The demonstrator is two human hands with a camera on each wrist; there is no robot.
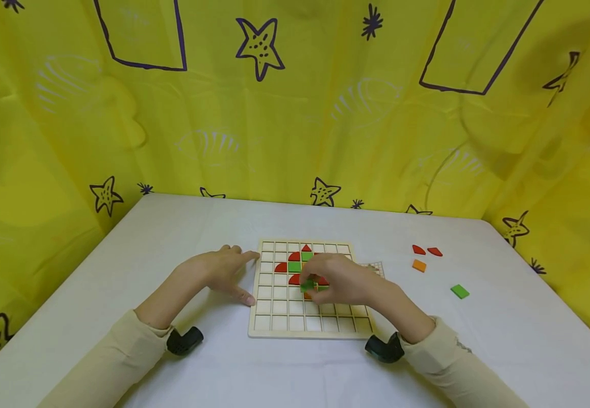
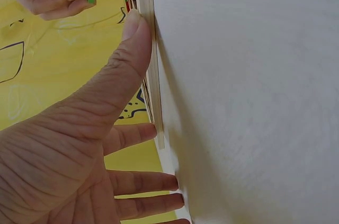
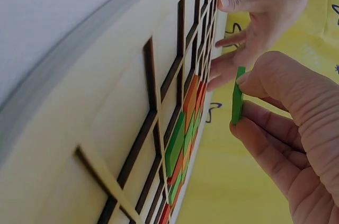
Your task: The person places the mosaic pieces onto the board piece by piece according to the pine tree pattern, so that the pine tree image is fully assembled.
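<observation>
A wooden grid board [image 1: 279, 327] lies on the table with red, green and orange tiles set in some of its squares. Between thumb and fingers, my right hand [image 1: 343, 279] pinches a green square tile [image 3: 238, 97] just above the board. The right wrist view shows a gap between this tile and the board. My left hand [image 1: 223, 273] is spread at the board's left edge, thumb and index finger touching the rim, as the left wrist view [image 2: 79, 128] confirms for the thumb. Part of the tile pattern is hidden behind my right hand.
Right of the board lie a loose green tile [image 1: 460, 291], an orange tile [image 1: 419, 265] and two red pieces [image 1: 419, 249]. A small card with a printed grid [image 1: 378, 268] shows partly behind my right hand. A yellow patterned curtain [image 1: 284, 124] stands behind the white table [image 1: 213, 362].
</observation>
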